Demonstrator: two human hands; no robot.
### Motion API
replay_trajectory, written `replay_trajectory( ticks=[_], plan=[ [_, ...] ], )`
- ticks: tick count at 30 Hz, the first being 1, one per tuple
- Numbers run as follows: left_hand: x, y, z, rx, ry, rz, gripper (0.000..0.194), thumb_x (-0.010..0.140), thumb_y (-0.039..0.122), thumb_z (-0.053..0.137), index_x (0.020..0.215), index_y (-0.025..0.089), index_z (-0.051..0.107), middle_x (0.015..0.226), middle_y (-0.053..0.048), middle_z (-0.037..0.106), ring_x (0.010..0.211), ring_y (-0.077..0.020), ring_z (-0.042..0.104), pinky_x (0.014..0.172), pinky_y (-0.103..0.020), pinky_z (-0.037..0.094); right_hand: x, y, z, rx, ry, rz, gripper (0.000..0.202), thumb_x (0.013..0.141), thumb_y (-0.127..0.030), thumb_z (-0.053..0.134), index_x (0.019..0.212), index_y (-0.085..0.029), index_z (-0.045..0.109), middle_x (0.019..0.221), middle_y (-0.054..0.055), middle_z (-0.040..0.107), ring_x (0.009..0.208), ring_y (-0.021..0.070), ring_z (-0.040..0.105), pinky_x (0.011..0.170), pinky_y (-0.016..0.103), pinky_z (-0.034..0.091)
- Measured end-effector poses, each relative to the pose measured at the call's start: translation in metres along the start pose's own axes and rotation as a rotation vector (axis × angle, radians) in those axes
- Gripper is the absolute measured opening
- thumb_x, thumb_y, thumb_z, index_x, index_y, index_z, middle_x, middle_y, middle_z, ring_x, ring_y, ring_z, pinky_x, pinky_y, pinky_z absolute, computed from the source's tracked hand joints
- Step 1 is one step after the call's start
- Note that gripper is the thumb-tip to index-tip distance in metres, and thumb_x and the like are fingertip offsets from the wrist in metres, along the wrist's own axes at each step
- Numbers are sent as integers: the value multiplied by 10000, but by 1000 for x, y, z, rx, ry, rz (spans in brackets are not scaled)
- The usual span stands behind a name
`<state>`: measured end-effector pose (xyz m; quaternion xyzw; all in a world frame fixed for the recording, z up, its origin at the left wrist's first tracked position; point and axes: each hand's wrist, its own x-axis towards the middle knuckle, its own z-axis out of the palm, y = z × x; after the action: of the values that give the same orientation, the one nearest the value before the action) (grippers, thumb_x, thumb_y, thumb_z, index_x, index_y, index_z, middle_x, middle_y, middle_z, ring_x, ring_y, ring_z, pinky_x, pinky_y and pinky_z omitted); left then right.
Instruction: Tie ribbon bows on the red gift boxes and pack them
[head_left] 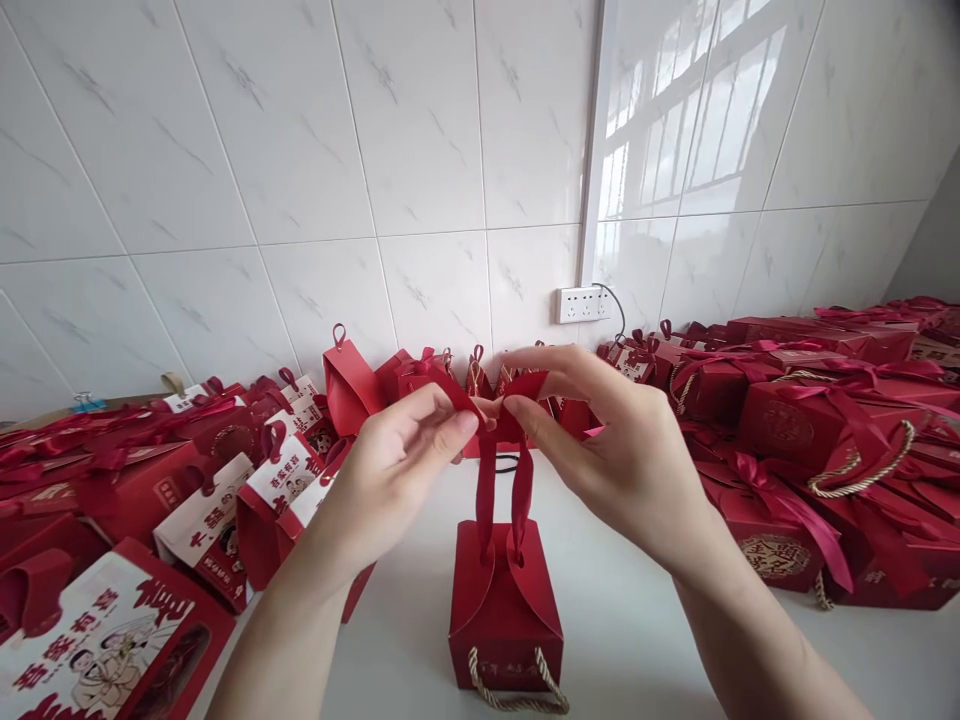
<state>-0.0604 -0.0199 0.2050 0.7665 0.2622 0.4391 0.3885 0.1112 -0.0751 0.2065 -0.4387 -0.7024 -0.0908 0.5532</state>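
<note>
A small red box [504, 610] with a twisted gold cord handle stands on the white table, its curved top flaps folded together. Two strands of dark red ribbon [487, 490] rise from its top to my hands. My left hand [409, 450] pinches the ribbon between thumb and fingers, left of the strands. On the right, my right hand [600, 430] pinches the ribbon between thumb and forefinger. Both hands are close together above the box, with the ribbon crossing between their fingertips.
Many red and white gift boxes [97, 640] crowd the left side. More red boxes with ribbons and gold cords [795, 420] are piled on the right. Others line the back, below a power strip [583, 305] on the tiled wall. The white table [622, 640] shows around the box.
</note>
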Motion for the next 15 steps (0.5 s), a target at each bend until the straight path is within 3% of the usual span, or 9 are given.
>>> replay_trajectory(
  ticks=[4,15],
  plan=[
    [0,-1,7,-25,-6,26,217,854,429,564,875,219,613,815,-5,604,770,-142,551,700,-254,455,-3,2,0,13,71,-18,272,886,-218,534,1157,-235,538,798,-6,648,668,122,658,603,242,537],
    [-1,0,28,-133,7,74,208,863,412,563,813,217,615,759,12,593,725,-122,546,690,-242,453,-3,-1,1,94,152,3,170,877,-256,553,1044,-238,580,952,31,657,805,158,681,690,281,579]
  ],
)
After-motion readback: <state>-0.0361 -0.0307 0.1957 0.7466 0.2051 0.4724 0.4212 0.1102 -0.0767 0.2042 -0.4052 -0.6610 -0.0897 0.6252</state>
